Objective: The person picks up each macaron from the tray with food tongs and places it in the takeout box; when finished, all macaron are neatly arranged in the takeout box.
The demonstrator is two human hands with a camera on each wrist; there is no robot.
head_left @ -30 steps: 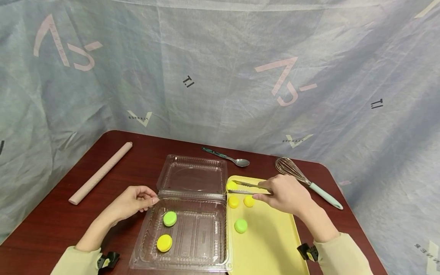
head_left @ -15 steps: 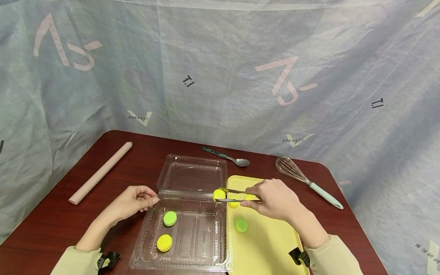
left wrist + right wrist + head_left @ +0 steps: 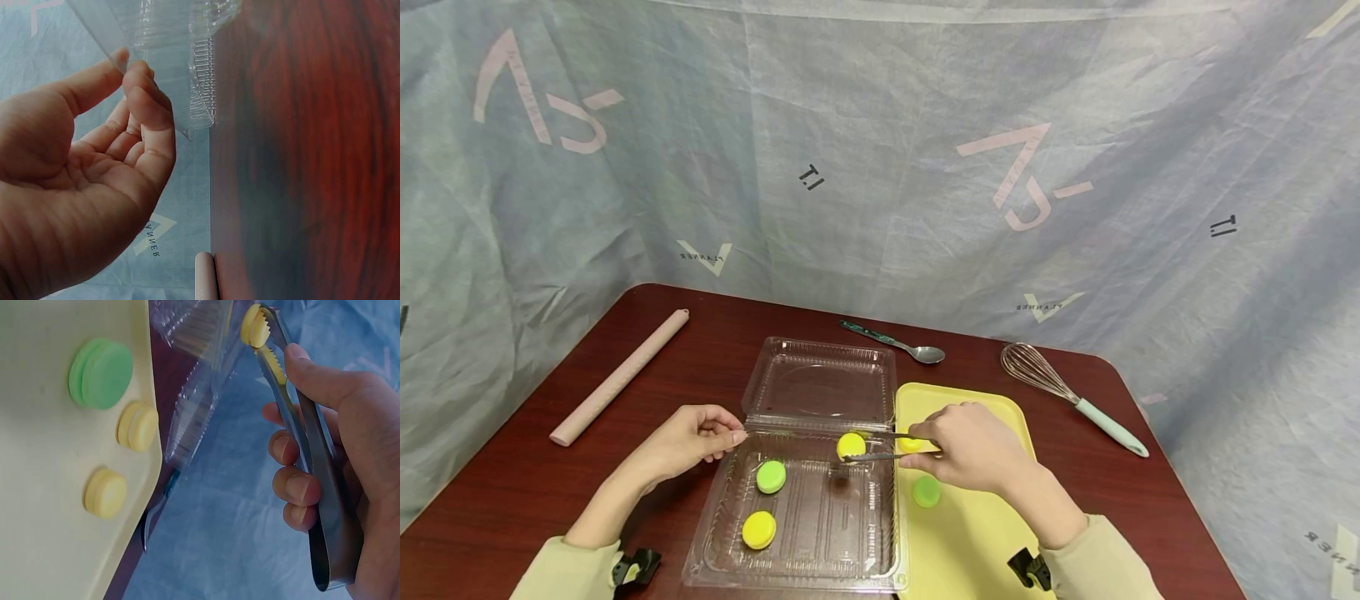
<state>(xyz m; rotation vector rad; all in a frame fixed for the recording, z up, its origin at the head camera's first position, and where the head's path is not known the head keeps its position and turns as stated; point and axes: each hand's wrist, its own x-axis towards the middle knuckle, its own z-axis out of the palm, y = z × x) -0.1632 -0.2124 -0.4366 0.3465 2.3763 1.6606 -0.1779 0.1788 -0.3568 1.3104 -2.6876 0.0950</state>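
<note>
My right hand [image 3: 977,447] grips metal tongs [image 3: 319,469], whose toothed ends hold a yellow macaron [image 3: 851,447] above the clear plastic box [image 3: 820,575]. Thumb and fingertips of my left hand [image 3: 692,439] pinch the box's rim at its left side, near the hinge; the left wrist view shows this hand [image 3: 106,150] on the thin plastic edge. Inside the box lie a green macaron [image 3: 771,477] and, nearer me, another yellow macaron [image 3: 759,530]. On the yellow tray [image 3: 985,550] sit a green macaron [image 3: 103,374] and two yellow macarons, partly hidden by my right hand in the head view.
The box's lid [image 3: 820,383] lies folded back behind it. A spoon [image 3: 895,342] rests beyond the lid, and a whisk [image 3: 1075,400] lies right of the tray. At the left is a pink rolling pin [image 3: 621,377]. A grey cloth [image 3: 880,167] hangs behind the table.
My right hand has moved left with the tongs, carrying the yellow macaron from the tray's far left corner to over the box. My left hand has stayed in place.
</note>
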